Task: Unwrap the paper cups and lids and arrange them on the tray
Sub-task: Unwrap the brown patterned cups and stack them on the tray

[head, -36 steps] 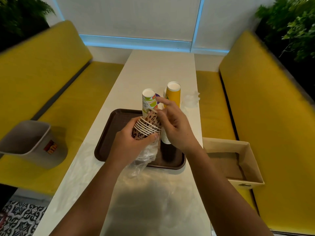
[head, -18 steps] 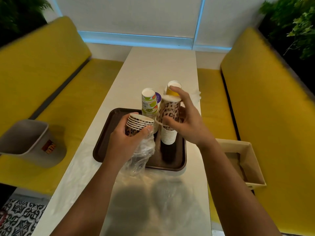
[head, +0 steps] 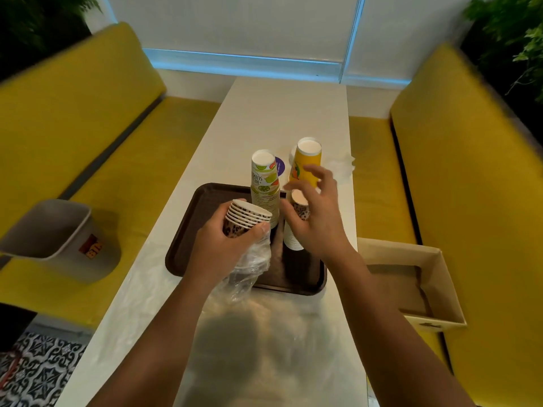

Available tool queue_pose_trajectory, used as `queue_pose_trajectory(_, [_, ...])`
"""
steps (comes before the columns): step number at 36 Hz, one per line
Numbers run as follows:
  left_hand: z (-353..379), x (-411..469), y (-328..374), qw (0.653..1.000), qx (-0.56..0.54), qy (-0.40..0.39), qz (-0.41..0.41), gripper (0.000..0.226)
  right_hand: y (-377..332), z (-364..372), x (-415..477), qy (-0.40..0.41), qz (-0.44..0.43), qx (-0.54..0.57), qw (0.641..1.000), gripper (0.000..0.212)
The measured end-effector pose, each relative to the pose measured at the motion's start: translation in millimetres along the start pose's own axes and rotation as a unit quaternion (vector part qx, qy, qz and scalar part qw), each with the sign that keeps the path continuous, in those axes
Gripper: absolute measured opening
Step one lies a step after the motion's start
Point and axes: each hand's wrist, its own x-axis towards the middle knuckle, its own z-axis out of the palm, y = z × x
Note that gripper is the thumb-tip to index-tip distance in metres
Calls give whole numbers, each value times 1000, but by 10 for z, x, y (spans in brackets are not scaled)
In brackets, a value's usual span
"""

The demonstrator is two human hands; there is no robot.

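Left hand [head: 223,245]: grasps a nested stack of leopard cups [head: 246,217], mouths up and a little tilted; loose plastic wrap [head: 249,268] hangs below the fingers.
Right hand [head: 318,221]: released, with fingers spread and relaxed, just beside a single leopard cup [head: 300,204]. I cannot tell if the thumb touches it.
Single leopard cup: upside down on top of a white cup stack [head: 291,239], which stands on the tray.
Tray [head: 188,248]: brown, on the white table [head: 279,113]; it carries also a tall lime-print cup stack [head: 264,186], upside down.
Yellow cup stack [head: 307,160]: upside down, behind the right hand; its base is hidden.
Cardboard box [head: 439,289]: open, on the right bench; only its brown bottom shows.
Grey bin [head: 50,227]: on the left bench. What is inside is not visible.
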Motion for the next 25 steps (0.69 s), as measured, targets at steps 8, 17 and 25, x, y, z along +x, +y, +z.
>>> queue_pose_trajectory(8, [43,-85,63,999,-3,-30,19,57,-408,-100,-38,-133,-46,145,979,10])
queue_pose_trajectory(17, [35,-183,84,999,14,-21,33,54,-325,-200,-94,-6,42,320,946,20])
queue_pose_trajectory(25, [29,-188,78,999,-45,28,-11,57,-261,-476,-177,-135,117,307,935,55])
